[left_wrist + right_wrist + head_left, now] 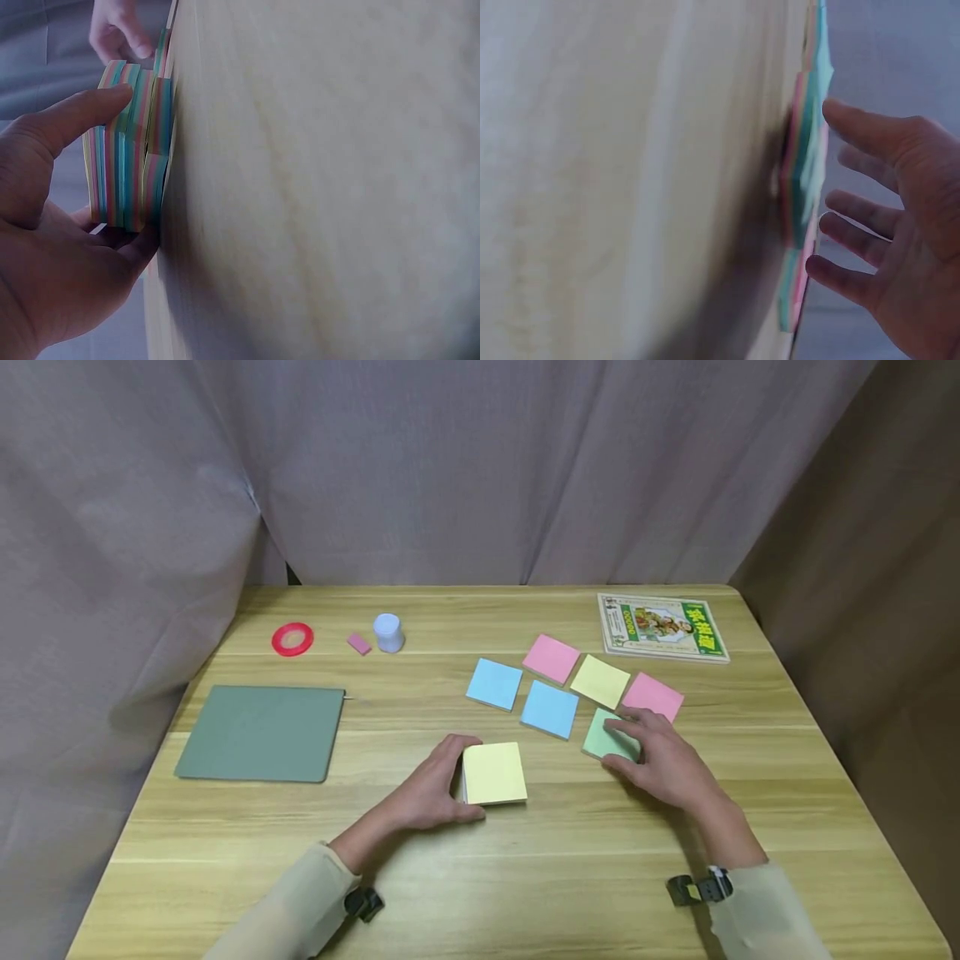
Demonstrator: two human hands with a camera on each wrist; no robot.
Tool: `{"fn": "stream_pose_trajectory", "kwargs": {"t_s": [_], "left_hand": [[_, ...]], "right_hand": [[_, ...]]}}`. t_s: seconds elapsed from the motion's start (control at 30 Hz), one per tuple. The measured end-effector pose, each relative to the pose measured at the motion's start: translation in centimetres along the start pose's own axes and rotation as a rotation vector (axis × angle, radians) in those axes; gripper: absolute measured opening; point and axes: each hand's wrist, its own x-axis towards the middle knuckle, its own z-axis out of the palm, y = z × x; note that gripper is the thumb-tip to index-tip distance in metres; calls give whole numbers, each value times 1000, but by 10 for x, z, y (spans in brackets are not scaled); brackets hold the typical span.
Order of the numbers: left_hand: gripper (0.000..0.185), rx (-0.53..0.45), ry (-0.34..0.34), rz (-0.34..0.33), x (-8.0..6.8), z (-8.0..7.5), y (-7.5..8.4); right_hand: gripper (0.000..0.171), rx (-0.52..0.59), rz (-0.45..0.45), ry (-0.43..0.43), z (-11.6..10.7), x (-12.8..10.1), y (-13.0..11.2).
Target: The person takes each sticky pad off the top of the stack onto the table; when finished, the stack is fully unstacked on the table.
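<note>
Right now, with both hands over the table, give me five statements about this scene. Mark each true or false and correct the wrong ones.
1. The left hand grips a stack of sticky-note pads. True.
2. The top sheet of that stack is pink. False: it is yellow.
3. The right hand is at the green pad. True.
4. The red ring lies on the notebook. False: the red ring rests on the table, apart from the notebook and nearer the far edge.
5. The illustrated booklet lies nearer the table's far edge than the two blue pads. True.
</note>
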Motion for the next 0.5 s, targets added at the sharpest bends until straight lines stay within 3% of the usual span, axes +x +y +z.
{"fn": "stream_pose_trajectory", "kwargs": {"t_s": [0.23, 0.5], "left_hand": [[87, 5, 1, 0, 0, 0, -1], [88, -5, -7, -5, 0, -1, 0]], "right_hand": [[51, 28, -155, 27, -3, 5, -46], [77, 79, -357, -76, 23, 14, -107]]}}
